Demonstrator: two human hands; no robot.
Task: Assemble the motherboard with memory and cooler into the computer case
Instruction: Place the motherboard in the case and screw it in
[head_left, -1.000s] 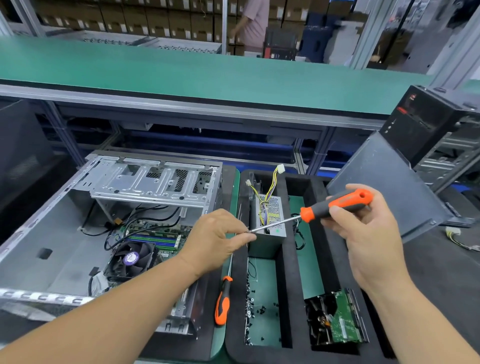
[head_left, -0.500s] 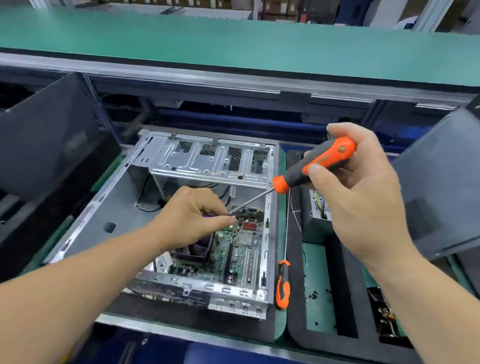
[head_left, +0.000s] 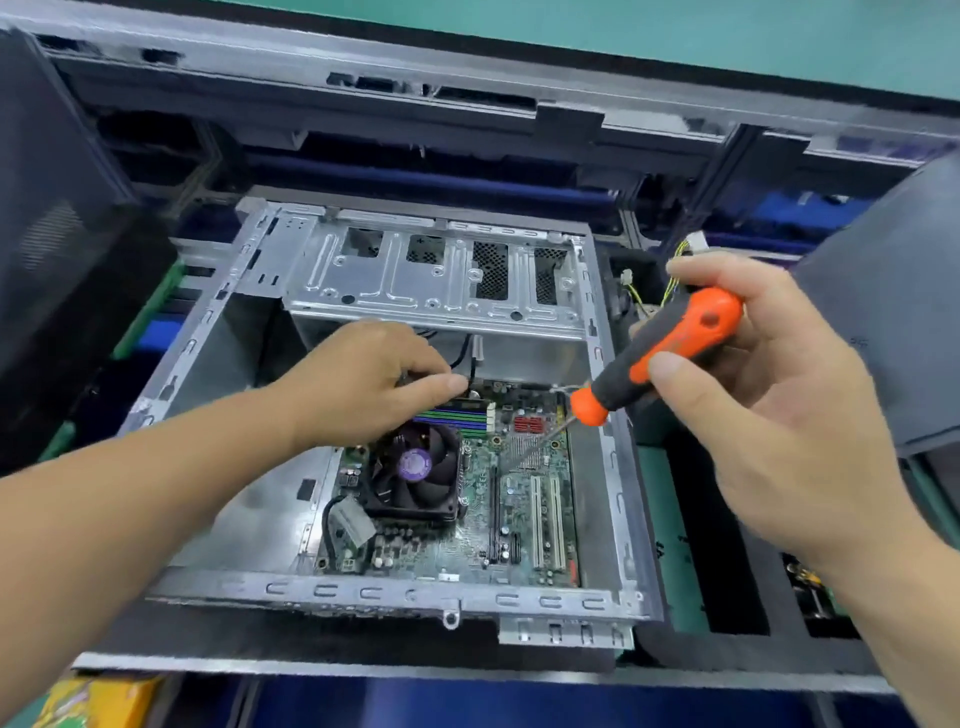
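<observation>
Your right hand (head_left: 769, 410) wraps the screwdriver (head_left: 660, 356); your left hand (head_left: 374, 379) pinches something unseen. The board (head_left: 519, 499) looks stiff but fragile: guide the tip gently and avoid the cooler (head_left: 415, 467).

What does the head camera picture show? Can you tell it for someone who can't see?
The right hand holds an orange and black screwdriver, its tip pointing down at the green motherboard inside an open metal computer case. The left hand reaches in above the black cooler fan, fingers curled near some black cables.
</observation>
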